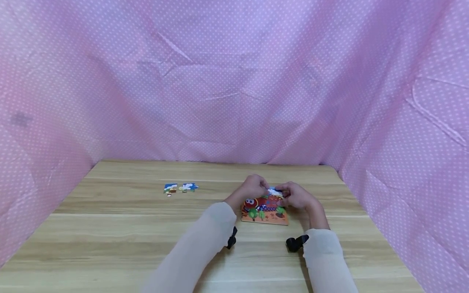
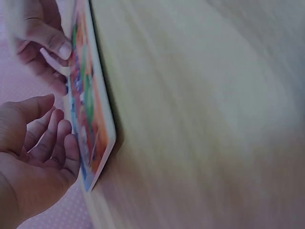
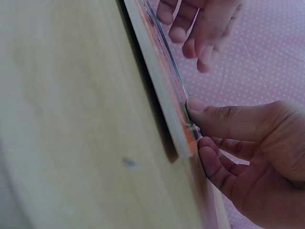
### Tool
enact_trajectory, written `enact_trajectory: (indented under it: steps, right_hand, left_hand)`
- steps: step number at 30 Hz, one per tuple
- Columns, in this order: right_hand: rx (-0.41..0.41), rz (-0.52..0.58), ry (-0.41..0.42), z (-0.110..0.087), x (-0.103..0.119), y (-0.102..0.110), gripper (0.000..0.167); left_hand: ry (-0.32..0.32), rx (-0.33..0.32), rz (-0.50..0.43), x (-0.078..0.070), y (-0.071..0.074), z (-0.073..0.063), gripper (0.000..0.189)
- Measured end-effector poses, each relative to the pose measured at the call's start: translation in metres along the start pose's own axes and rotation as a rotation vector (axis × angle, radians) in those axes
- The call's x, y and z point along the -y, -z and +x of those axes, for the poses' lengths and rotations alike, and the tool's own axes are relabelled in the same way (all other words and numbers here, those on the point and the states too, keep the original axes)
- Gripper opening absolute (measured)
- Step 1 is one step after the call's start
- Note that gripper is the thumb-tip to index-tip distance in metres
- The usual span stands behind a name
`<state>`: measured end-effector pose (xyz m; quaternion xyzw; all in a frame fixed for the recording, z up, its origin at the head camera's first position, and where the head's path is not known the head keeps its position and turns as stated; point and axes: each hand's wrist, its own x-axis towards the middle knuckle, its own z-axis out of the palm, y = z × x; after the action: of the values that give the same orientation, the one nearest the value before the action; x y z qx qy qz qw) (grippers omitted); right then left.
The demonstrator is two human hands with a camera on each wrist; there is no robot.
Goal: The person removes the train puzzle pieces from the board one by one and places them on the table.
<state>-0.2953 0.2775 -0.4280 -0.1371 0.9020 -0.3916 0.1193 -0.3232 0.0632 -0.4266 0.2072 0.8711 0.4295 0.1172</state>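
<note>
A jigsaw puzzle (image 1: 261, 217) on a flat board, orange and red with green trees and a blue top part, lies on the wooden table between both hands. My left hand (image 1: 254, 186) is at its upper left; in the left wrist view the fingers (image 2: 45, 143) curve loosely beside the board with nothing seen between them and the thumb. At the right side is my right hand (image 1: 297, 196). In the right wrist view its thumb (image 3: 228, 117) rests on the puzzle face, with curled fingers by the board's edge. The hands partly hide the puzzle's upper part.
Loose jigsaw pieces (image 1: 188, 187) lie at the back left of the table (image 1: 128, 240), some joined, with a small piece (image 1: 169, 195) in front. Pink dotted cloth (image 1: 234, 101) hangs behind the table and along both sides.
</note>
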Motion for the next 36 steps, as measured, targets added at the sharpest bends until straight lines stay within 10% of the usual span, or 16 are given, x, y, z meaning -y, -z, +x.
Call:
enact_trajectory:
  steps: [36]
  right_hand:
    - [0.005, -0.033, 0.014, 0.002, -0.0007, 0.0005, 0.055]
  left_hand:
    - [0.091, 0.045, 0.076, -0.0042, -0.0111, -0.0028, 0.009]
